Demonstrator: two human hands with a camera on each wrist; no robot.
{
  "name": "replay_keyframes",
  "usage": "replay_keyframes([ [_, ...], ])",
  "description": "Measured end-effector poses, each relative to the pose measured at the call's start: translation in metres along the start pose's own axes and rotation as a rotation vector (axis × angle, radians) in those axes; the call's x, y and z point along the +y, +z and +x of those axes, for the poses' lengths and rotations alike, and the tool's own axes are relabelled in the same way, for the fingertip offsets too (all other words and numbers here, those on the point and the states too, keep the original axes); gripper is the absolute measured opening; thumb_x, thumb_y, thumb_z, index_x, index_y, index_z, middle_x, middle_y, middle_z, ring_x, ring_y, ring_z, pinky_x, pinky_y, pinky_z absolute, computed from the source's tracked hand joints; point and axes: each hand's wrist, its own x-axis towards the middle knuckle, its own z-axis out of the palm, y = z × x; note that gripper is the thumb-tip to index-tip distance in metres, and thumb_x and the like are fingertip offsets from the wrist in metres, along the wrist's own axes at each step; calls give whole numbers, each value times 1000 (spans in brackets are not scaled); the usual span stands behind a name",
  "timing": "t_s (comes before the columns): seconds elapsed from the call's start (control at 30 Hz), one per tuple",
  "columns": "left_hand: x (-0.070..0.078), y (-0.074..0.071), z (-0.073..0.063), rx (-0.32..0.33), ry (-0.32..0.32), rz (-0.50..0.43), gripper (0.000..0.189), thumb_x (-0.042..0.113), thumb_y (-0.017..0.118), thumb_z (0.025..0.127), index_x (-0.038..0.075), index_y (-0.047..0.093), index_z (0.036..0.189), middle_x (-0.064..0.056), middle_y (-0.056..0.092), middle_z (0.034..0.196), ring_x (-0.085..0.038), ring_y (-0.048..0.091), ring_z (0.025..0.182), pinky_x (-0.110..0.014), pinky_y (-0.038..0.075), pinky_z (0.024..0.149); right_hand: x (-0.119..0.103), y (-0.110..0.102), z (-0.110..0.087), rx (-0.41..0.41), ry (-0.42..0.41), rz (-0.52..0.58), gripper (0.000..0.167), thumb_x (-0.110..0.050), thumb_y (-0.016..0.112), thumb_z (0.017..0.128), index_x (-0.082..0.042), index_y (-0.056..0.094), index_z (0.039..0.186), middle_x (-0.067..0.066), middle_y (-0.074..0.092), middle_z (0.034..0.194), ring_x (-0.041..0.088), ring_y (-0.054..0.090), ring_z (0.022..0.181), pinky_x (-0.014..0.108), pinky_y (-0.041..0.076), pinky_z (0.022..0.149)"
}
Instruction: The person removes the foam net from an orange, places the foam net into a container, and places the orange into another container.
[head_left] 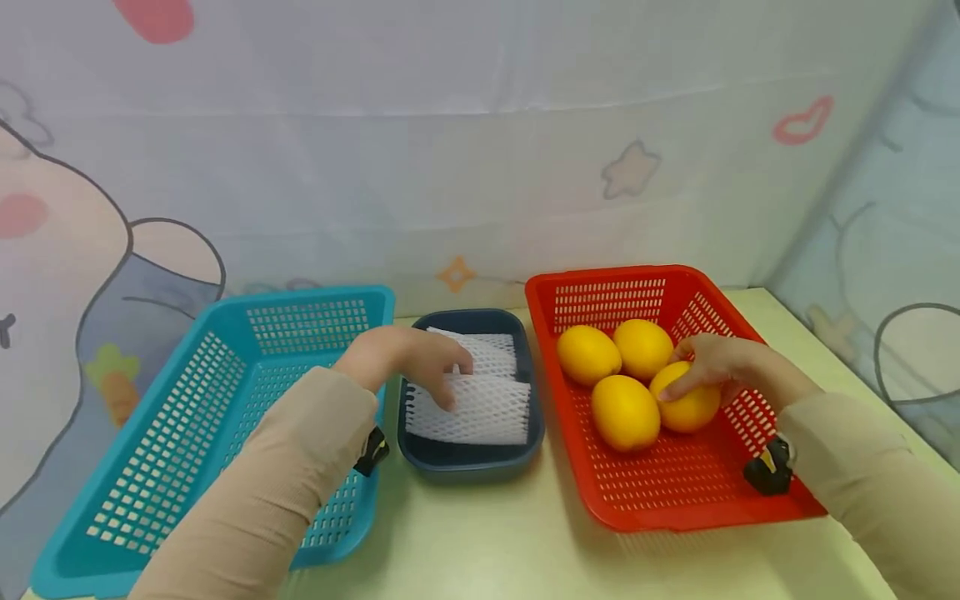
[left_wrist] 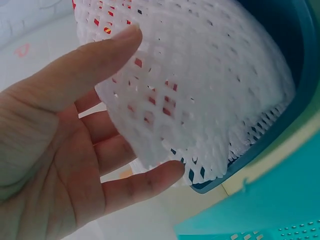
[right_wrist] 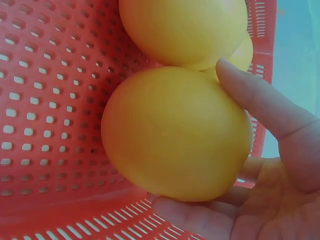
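Seemingly, left fingers (left_wrist: 125,187) pinch foam net (head_left: 468,408), right fingers (right_wrist: 260,100) cup half-hidden lemon (head_left: 686,400).

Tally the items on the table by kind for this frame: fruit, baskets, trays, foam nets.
Yellow fruits: 4
Mesh baskets (blue, red): 2
Dark tray: 1
White foam nets: at least 2, stacked, exact count unclear
Total: at least 9

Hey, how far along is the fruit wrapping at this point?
Nothing looks finished: the blue basket holds nothing wrapped. In hand: the left hand pinches a foam net in the dark tray, and the right hand grips one yellow fruit. All four fruits remain bare in the red basket.
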Motion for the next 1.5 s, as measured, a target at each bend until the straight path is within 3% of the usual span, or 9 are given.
replay_keyframes([
  [0.33, 7, 0, -3, -18, -43, 3, 52, 21, 65, 87, 8, 46, 134, -9, 46, 136, -26, 44, 123, -39, 40, 95, 10, 9, -4, -12, -23, 30, 76, -38, 78, 72, 5, 40, 122, 24, 41, 114, 32, 51, 94, 42, 53, 71],
  [0.73, 0, 1, -9, -2, -91, -49, 43, 22, 66, 86, 13, 52, 126, -9, 51, 127, -24, 48, 115, -37, 43, 90, 6, 2, 0, 6, -78, -6, 72, -39, 77, 72, 4, 43, 119, 24, 41, 115, 34, 50, 98, 42, 52, 74],
  [0.93, -1, -1, -5, 14, -57, -55, 39, 21, 67, 86, 14, 54, 122, -6, 53, 120, -22, 50, 108, -36, 44, 86, 17, -5, -2, 25, -101, -29, 72, -39, 76, 73, 5, 43, 120, 26, 41, 117, 38, 48, 101, 46, 52, 75],
  [1.1, 0, -2, -3, 14, -70, -53, 38, 22, 67, 85, 14, 55, 121, -4, 55, 116, -19, 52, 103, -35, 45, 85, 19, -10, -2, 30, -130, -25, 71, -37, 74, 76, 7, 42, 122, 28, 42, 119, 39, 48, 101, 50, 51, 75],
  [1.37, -6, -5, -13, 50, -74, -72, 39, 22, 67, 86, 14, 55, 122, -5, 55, 114, -18, 52, 101, -34, 45, 83, 12, -15, -1, 41, -176, -75, 68, -36, 72, 79, 7, 41, 123, 27, 46, 117, 37, 50, 100, 51, 50, 75],
  [1.5, -8, -10, -21, 61, -66, -97, 40, 22, 64, 87, 13, 52, 125, -7, 54, 118, -18, 51, 102, -34, 45, 83, 11, -18, -5, 74, -213, -118, 67, -40, 68, 81, 5, 44, 124, 23, 49, 115, 31, 51, 94, 43, 50, 72],
])
